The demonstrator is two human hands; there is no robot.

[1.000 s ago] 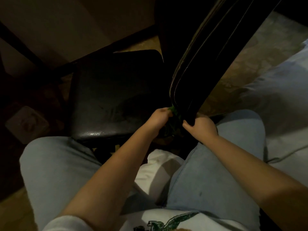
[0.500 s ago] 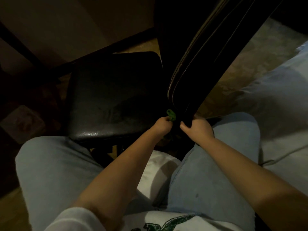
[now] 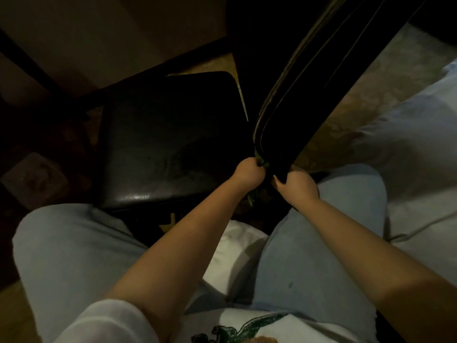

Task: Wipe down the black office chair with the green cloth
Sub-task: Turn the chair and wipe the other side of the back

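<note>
black office chair (image 3: 168, 144): stands in front of the person's knees. Its padded seat lies at 10 o'clock from the hands, with a glossy front edge.
backrest (image 3: 309, 95): dark slab with pale piping. It runs from the hands up toward 1 o'clock and out of the top of the view; its lower corner sits between the two hands.
green cloth (image 3: 261, 164): bunched in the left hand against the piped edge at the backrest's lower corner. One tuft shows above the knuckles and a scrap hangs below the wrist; the rest is hidden.
left hand (image 3: 249, 173): fingers curled tight round the cloth, knuckles against the backrest edge.
right hand (image 3: 296, 185): fingers wrapped over the backrest's bottom edge, thumb on the near face. It is just beside the left hand, with a narrow dark gap between them.
seat edges: the front edge is near the left knee. The right edge is close to the backrest, with a thin wedge of floor showing between them at 12 o'clock.
knees (image 3: 321, 243): in light jeans, at 7 and 5 o'clock from the hands, the right one just below the right hand.
floor (image 3: 346, 115): tan and mottled, with an open strip right of the backrest at 2 o'clock.
pale fabric (image 3: 408, 149): at 3 o'clock, bordering that strip, with a thin cord (image 3: 420, 226) crossing it.
squarish object (image 3: 32, 179): on the floor at 9 o'clock, left of the seat, too dim to identify.
</note>
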